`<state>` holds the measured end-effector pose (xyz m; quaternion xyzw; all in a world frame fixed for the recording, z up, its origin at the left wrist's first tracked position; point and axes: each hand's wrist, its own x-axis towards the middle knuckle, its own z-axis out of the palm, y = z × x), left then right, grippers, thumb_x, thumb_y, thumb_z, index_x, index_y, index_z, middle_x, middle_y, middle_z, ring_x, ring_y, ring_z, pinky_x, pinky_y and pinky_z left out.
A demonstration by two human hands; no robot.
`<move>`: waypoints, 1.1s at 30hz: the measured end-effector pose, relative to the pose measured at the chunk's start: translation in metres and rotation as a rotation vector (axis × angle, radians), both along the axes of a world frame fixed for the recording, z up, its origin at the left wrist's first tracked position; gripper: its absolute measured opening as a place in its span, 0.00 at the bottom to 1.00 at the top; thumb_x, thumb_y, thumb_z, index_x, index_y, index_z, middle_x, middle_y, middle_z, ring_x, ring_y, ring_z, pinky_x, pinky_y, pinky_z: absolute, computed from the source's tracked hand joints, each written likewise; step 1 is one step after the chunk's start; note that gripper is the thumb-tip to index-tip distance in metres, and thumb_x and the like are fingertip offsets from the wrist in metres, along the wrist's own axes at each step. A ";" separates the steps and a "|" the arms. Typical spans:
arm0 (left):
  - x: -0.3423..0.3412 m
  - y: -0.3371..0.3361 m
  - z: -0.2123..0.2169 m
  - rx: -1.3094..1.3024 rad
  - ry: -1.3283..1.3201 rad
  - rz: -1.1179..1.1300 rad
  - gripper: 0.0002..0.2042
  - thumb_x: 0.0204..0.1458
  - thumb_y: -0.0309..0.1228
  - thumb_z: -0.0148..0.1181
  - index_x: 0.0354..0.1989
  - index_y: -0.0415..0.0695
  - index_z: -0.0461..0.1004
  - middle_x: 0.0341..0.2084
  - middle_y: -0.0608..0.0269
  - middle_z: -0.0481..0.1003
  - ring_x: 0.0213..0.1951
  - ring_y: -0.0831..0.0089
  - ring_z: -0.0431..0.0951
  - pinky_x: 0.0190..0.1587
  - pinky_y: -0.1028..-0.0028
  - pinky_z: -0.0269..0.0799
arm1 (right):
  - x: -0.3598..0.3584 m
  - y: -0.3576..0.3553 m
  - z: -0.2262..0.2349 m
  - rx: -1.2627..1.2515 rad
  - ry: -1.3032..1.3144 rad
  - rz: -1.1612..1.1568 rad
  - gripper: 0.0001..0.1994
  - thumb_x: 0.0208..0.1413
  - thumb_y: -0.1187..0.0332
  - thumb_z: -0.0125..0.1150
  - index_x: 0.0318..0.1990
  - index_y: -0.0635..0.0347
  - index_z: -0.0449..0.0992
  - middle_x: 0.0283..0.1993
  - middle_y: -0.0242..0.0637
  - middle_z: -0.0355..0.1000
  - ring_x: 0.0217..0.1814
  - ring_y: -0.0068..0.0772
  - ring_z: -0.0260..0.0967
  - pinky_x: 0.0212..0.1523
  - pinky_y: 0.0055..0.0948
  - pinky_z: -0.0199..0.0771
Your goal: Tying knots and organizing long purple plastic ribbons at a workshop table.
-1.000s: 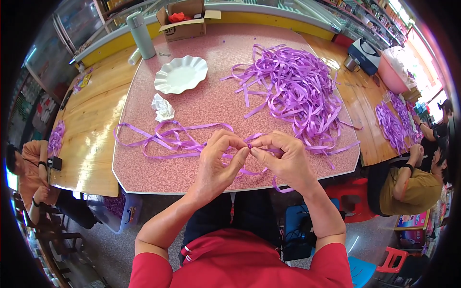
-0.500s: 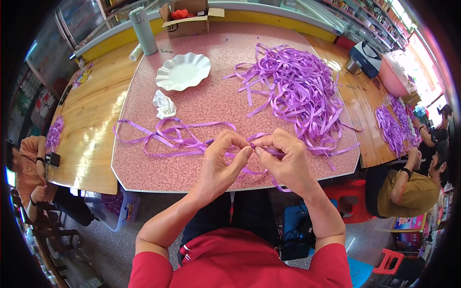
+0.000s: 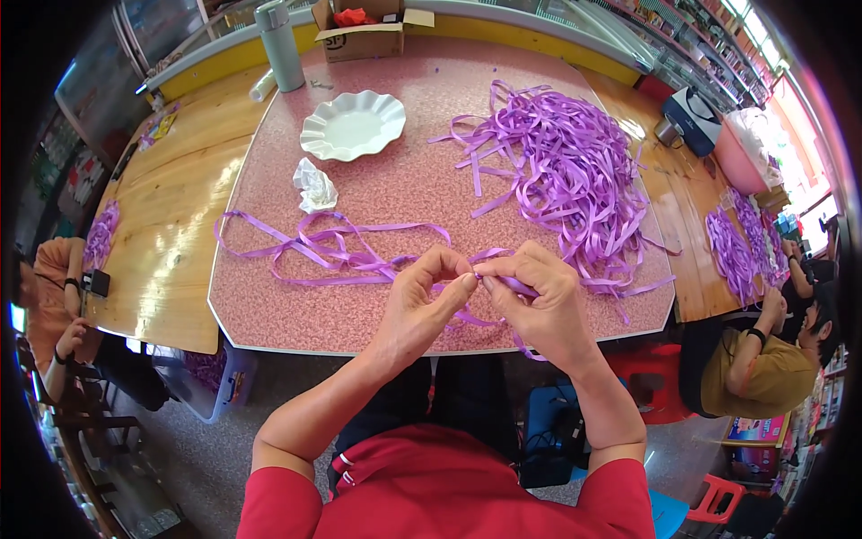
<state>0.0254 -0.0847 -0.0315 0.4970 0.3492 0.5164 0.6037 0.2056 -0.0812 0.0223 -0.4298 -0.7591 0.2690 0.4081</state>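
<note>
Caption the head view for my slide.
Left hand and right hand pinch purple ribbon at a pink tabletop bearing a ribbon pile.

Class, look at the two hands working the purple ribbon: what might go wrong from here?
1. The left hand and right hand pinch only a small bit of purple ribbon at their fingertips, so it might slip free.
2. Loose ribbon loops cross one another on the table, so a pull could tangle them.
3. Strands trail from the ribbon heap near the right hand and might get mixed in.
</note>
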 end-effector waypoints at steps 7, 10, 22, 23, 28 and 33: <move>-0.003 0.000 0.003 -0.045 -0.007 -0.030 0.07 0.61 0.31 0.60 0.40 0.40 0.72 0.33 0.72 0.71 0.39 0.84 0.69 0.45 0.79 0.67 | 0.005 -0.002 0.012 -0.143 0.041 0.023 0.07 0.53 0.77 0.68 0.40 0.64 0.82 0.32 0.28 0.69 0.28 0.15 0.61 0.26 0.18 0.59; -0.008 0.002 -0.001 0.018 0.070 -0.032 0.08 0.59 0.30 0.60 0.41 0.39 0.72 0.34 0.69 0.72 0.41 0.81 0.70 0.48 0.76 0.67 | 0.014 0.000 0.007 -0.192 0.042 0.033 0.05 0.54 0.75 0.68 0.39 0.64 0.81 0.31 0.26 0.67 0.28 0.12 0.60 0.27 0.18 0.58; -0.016 0.016 0.030 1.039 0.959 0.099 0.12 0.50 0.27 0.66 0.41 0.42 0.72 0.40 0.58 0.73 0.51 0.58 0.72 0.60 0.56 0.61 | 0.016 -0.001 0.014 -0.232 0.014 0.082 0.06 0.56 0.73 0.67 0.37 0.66 0.81 0.30 0.33 0.71 0.29 0.20 0.65 0.29 0.24 0.65; -0.017 0.018 0.031 1.076 0.990 0.055 0.10 0.50 0.27 0.65 0.38 0.42 0.72 0.39 0.58 0.73 0.50 0.58 0.73 0.60 0.54 0.61 | 0.017 0.000 0.013 -0.231 0.017 0.072 0.06 0.56 0.73 0.67 0.37 0.66 0.81 0.30 0.33 0.71 0.29 0.20 0.65 0.29 0.24 0.65; -0.029 0.021 0.039 1.036 0.909 -0.235 0.05 0.52 0.26 0.62 0.32 0.41 0.71 0.32 0.59 0.72 0.43 0.59 0.75 0.58 0.56 0.63 | 0.022 0.007 0.006 -0.095 -0.014 0.238 0.03 0.54 0.75 0.68 0.34 0.65 0.80 0.29 0.33 0.71 0.31 0.24 0.67 0.31 0.24 0.66; -0.046 0.026 0.040 0.786 0.709 -0.518 0.05 0.58 0.26 0.57 0.31 0.39 0.74 0.32 0.57 0.76 0.43 0.59 0.77 0.57 0.57 0.65 | 0.024 0.007 -0.001 -0.092 0.033 0.284 0.03 0.54 0.76 0.68 0.32 0.65 0.79 0.30 0.34 0.73 0.32 0.27 0.70 0.33 0.26 0.68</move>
